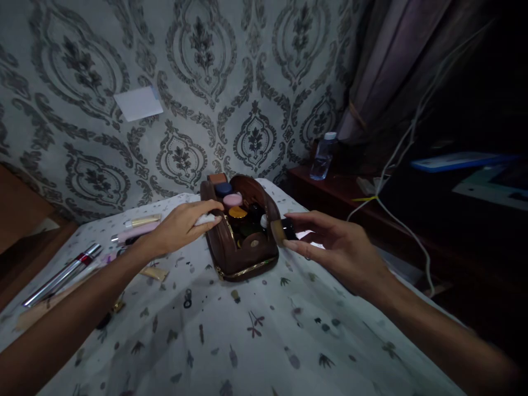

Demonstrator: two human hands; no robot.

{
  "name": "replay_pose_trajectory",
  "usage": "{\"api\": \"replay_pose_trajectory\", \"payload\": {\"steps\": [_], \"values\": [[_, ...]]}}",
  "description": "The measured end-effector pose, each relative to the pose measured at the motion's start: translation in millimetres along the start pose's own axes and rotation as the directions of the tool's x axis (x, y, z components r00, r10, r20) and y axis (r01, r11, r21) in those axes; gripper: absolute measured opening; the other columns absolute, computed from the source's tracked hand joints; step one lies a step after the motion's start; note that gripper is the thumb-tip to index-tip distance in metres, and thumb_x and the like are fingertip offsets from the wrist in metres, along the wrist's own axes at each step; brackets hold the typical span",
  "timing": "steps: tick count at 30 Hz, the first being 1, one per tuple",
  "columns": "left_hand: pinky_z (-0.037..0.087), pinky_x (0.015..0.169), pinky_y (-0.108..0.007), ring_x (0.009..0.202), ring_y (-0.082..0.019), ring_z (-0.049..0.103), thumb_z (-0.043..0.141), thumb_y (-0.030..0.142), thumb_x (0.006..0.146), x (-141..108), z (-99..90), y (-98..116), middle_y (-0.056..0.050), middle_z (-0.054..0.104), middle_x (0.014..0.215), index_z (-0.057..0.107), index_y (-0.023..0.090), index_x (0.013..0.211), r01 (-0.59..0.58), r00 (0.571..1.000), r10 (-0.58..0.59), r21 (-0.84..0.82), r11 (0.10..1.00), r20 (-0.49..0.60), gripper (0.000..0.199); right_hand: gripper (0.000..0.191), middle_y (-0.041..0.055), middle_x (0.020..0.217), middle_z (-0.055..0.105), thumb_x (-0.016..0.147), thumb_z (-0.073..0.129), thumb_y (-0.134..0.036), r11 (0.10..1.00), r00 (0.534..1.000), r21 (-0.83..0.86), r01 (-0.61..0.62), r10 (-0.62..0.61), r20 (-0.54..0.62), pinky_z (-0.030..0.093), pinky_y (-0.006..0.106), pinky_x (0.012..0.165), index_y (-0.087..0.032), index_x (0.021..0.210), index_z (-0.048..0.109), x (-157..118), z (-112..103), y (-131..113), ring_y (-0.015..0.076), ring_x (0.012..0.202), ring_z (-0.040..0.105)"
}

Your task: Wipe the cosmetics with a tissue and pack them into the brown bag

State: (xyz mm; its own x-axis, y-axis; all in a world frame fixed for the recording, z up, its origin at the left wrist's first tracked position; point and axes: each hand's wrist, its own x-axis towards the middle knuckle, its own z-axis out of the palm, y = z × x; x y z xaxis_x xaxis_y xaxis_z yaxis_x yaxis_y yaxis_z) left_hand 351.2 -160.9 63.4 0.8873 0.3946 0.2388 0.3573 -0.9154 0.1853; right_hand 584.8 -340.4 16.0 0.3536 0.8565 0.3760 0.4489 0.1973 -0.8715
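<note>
A brown zippered bag point(243, 258) stands open on the patterned bedding, with several containers inside, among them a pink lid point(232, 201), a gold-orange lid point(237, 213) and a dark blue lid point(223, 190). My left hand point(181, 225) is at the bag's left rim, fingers closed on a small white item point(204, 219). On the bag's right side, my right hand point(336, 245) grips a small dark bottle point(284, 230) between thumb and fingers, close against the bag's edge.
Cosmetic tubes point(142, 221) and a silver-and-red tube point(61, 276) lie on the bedding point(231, 352) at left. A clear water bottle point(324, 157) stands on the dark red furniture point(303, 181) at right. White cables point(406, 231) hang there.
</note>
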Motion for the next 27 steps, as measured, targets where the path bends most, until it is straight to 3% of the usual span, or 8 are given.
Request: {"api": "replay_pose_trajectory", "payload": {"steps": [6, 11, 14, 17, 19, 23, 27], "values": [[0.049, 0.092, -0.032, 0.112, -0.025, 0.064, 0.036, 0.047, 0.099, -1, 7.1, -2, -0.006, 0.065, 0.131, 0.057, 0.024, 0.13, 0.014, 0.999, -0.014, 0.007, 1.0, -0.032, 0.044, 0.047, 0.0082, 0.103, 0.073, 0.071, 0.079, -0.049, 0.998, 1.0, -0.056, 0.014, -0.013, 0.018, 0.06, 0.04, 0.075, -0.022, 0.109, 0.072, 0, 3, -3, 0.0257, 0.086, 0.069], [0.048, 0.096, -0.035, 0.113, -0.025, 0.063, 0.037, 0.046, 0.1, -4, 10.7, -3, -0.005, 0.066, 0.129, 0.054, 0.027, 0.134, -0.012, 0.999, 0.015, 0.073, 0.997, -0.041, 0.043, 0.044, 0.0085, 0.105, 0.071, 0.075, 0.075, -0.049, 0.983, 0.995, -0.167, 0.079, -0.066, 0.08, 0.059, 0.036, 0.067, -0.025, 0.112, 0.071, -7, 7, -12, 0.0238, 0.083, 0.068], [0.05, 0.092, -0.034, 0.109, -0.025, 0.065, 0.039, 0.045, 0.1, -7, 12.0, -1, -0.005, 0.066, 0.126, 0.052, 0.029, 0.136, -0.031, 0.999, 0.036, 0.125, 0.992, -0.033, 0.042, 0.06, 0.0071, 0.103, 0.069, 0.076, 0.073, -0.046, 0.975, 0.973, -0.209, 0.081, -0.031, 0.23, 0.057, 0.031, 0.061, -0.026, 0.132, 0.06, -7, 9, -13, 0.0181, 0.072, 0.065], [0.051, 0.087, -0.033, 0.106, -0.024, 0.066, 0.04, 0.044, 0.099, -9, 12.2, 1, -0.006, 0.067, 0.124, 0.052, 0.028, 0.136, -0.035, 0.999, 0.038, 0.144, 0.989, -0.021, 0.041, 0.08, 0.0037, 0.094, 0.067, 0.073, 0.076, -0.038, 0.947, 0.904, -0.307, 0.099, 0.044, 0.425, 0.055, 0.03, 0.062, -0.024, 0.146, 0.045, -4, 9, -12, 0.0162, 0.068, 0.063], [0.051, 0.086, -0.032, 0.105, -0.024, 0.066, 0.039, 0.044, 0.099, -10, 12.3, 1, -0.007, 0.067, 0.123, 0.052, 0.028, 0.135, -0.03, 0.999, 0.032, 0.136, 0.99, -0.016, 0.041, 0.075, 0.0025, 0.091, 0.067, 0.071, 0.075, -0.032, 0.917, 0.874, -0.371, 0.143, 0.059, 0.482, 0.054, 0.03, 0.065, -0.025, 0.142, 0.049, -2, 9, -11, 0.0174, 0.071, 0.063], [0.051, 0.082, -0.03, 0.1, -0.023, 0.067, 0.037, 0.044, 0.1, -9, 14.9, 1, -0.006, 0.067, 0.12, 0.052, 0.03, 0.135, -0.026, 0.999, 0.031, 0.122, 0.992, -0.041, 0.041, 0.047, 0.0039, 0.103, 0.069, 0.076, 0.069, -0.027, 0.918, 0.862, -0.37, 0.141, 0.07, 0.502, 0.054, 0.03, 0.066, -0.028, 0.124, 0.063, -4, 4, -9, 0.0172, 0.073, 0.063], [0.051, 0.081, -0.03, 0.098, -0.022, 0.067, 0.036, 0.043, 0.101, -7, 20.4, -1, -0.006, 0.068, 0.114, 0.053, 0.029, 0.134, -0.06, 0.995, 0.07, 0.126, 0.99, -0.077, 0.04, 0.057, 0.0045, 0.106, 0.069, 0.076, 0.073, -0.033, 0.933, 0.855, -0.336, 0.128, 0.067, 0.513, 0.055, 0.03, 0.069, -0.029, 0.131, 0.059, -2, -5, -4, 0.0178, 0.078, 0.064]]}}
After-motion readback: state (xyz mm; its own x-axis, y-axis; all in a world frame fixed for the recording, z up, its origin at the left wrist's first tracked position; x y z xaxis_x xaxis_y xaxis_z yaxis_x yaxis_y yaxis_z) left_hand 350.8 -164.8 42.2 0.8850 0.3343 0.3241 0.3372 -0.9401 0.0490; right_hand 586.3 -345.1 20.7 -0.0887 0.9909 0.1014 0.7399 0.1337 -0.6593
